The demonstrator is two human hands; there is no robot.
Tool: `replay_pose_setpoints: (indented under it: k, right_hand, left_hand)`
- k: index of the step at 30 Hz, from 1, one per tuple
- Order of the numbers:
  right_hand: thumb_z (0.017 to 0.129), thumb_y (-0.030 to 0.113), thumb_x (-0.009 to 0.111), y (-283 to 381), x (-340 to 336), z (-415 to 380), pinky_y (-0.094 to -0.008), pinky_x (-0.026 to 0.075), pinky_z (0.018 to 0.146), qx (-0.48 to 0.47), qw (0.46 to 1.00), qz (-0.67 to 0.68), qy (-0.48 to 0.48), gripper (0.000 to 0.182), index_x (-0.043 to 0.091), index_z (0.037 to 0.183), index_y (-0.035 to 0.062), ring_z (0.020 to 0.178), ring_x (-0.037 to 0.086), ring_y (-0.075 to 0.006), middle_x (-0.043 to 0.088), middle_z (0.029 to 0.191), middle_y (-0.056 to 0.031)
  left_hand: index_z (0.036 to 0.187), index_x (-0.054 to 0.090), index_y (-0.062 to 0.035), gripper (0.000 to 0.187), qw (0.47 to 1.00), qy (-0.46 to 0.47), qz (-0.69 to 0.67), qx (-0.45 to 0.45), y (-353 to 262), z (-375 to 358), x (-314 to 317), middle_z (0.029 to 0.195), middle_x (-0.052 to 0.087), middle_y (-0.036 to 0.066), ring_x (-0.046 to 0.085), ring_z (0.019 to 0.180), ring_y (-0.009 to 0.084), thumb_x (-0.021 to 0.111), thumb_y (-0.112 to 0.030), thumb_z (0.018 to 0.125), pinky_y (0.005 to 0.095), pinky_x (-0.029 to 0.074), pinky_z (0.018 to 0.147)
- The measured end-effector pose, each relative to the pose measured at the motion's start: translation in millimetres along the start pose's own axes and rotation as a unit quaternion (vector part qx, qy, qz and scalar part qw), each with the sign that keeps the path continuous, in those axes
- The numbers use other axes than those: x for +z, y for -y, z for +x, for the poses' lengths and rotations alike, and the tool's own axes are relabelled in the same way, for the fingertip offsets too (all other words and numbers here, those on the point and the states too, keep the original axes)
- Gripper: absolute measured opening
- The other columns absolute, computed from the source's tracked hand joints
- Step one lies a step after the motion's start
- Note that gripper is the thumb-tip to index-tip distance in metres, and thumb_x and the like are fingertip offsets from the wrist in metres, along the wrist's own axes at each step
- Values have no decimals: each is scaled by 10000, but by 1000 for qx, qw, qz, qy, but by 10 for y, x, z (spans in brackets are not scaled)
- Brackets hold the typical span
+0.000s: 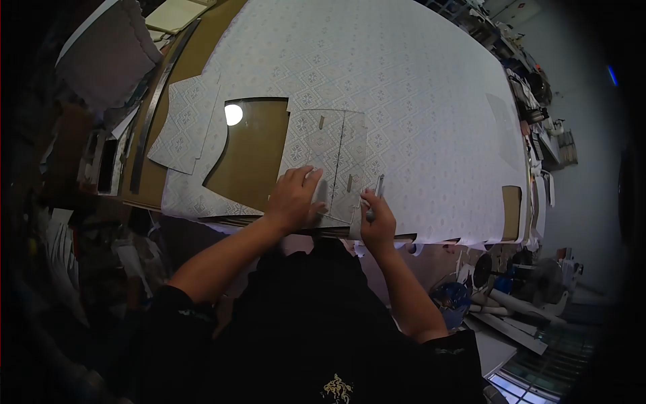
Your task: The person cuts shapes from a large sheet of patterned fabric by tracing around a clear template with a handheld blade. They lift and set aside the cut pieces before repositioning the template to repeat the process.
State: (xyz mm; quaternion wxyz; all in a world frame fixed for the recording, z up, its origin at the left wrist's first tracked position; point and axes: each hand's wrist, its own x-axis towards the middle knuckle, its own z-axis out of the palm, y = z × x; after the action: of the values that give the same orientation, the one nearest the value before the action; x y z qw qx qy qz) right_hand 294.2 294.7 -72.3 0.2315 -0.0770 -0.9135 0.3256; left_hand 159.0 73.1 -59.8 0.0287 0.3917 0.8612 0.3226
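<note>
- In the head view I take the clear plastic template (353, 151) as my landmark; it lies flat on the patterned white fabric (431, 121), close to the fabric's near edge, with a dark line running lengthwise down it and two short slots.
- I see the left hand (296, 195) at the template's near left corner; its fingers are spread, palm down, over the template's left edge and the fabric beside it, with the thumb apart from the fingers; it pinches nothing that I can see.
- I see the right hand (378, 219) just beside the template's near right corner; thumb and fingers are pressed together, pinching a slim silvery tool (380, 183) whose one end points away from the wearer; I cannot tell what kind of tool it is.
- Left of the template I have a curved opening in the fabric showing brown board (252, 158), with a bright round glare at its upper left; beyond it lies a cut fabric piece (182, 124), and farther left a long metal strip (160, 101).
- Well to the right of the template, a smaller notch (512, 212) in the fabric also shows brown.
</note>
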Motion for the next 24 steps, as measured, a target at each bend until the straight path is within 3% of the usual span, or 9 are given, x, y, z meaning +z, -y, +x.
replay_pose_setpoints:
  k: [4,6,10,14,17,18,21,22,24]
  right_hand:
    - [874,67,790,365,124,-32,-488,538,1041,-10,999,-10,41,391,641,1236,59,1274,626,-462,671,1374,-226]
    - [871,143,813,392,173,30,-544,443,1149,-81,989,-56,111,458,603,1272,78,1396,506,-508,601,1481,-222]
    - [872,214,822,232,236,79,-571,370,1200,-83,986,-72,127,482,595,1277,83,1429,456,-531,575,1510,-223]
    - [883,222,814,-115,-7,144,-559,388,1183,-81,990,-70,92,474,595,1277,76,1415,470,-525,604,1482,-206]
    - [881,141,798,-508,-370,151,-524,438,1127,-69,994,-63,59,439,605,1266,60,1345,528,-489,619,1453,-212]
    - [876,78,787,-645,-488,140,-491,480,1079,-44,996,-61,50,421,611,1258,47,1286,575,-451,622,1435,-222]
    - [886,57,768,-1103,-811,87,-494,486,1060,-40,995,-86,17,407,606,1260,41,1244,588,-444,628,1415,-228]
    - [886,57,768,-1205,-892,68,-494,486,1060,-46,996,-72,14,407,606,1260,41,1244,588,-444,628,1415,-228]
    - [912,123,758,-1348,-1032,63,-556,407,1159,59,998,-8,31,368,610,1245,72,1376,493,-531,645,1437,-201]
  left_hand:
    - [1435,535,7,672,989,-107,-95,-39,36,-143,155,1358,584,225,546,1250,428,812,-197,858,493,457,1076]
    - [1434,537,6,658,985,-127,-108,-42,52,-164,156,1349,597,224,558,1244,424,803,-172,859,487,453,1082]
    - [1421,555,5,625,979,-150,-115,-80,-2,-256,92,1324,619,218,576,1230,413,797,-153,866,478,448,1085]
    - [1398,563,19,599,978,-108,-139,-116,-36,-313,151,1320,608,233,546,1247,431,788,-169,876,495,439,1086]
    - [1372,581,19,586,992,-77,-36,-91,-159,-248,200,1303,622,236,543,1249,438,803,-194,873,500,448,1082]
    - [1364,584,24,591,992,-74,-14,-100,-236,-204,219,1301,623,245,543,1248,446,810,-209,870,501,449,1087]
    - [1342,593,33,593,985,-59,48,-154,-344,-59,213,1303,620,268,552,1243,459,820,-242,868,506,461,1087]
    - [1327,598,37,591,977,-41,71,-195,-382,6,197,1309,616,282,560,1240,465,823,-259,869,509,471,1083]
    - [1311,602,41,587,964,-11,81,-251,-499,174,113,1301,619,292,568,1242,465,826,-275,869,514,483,1072]
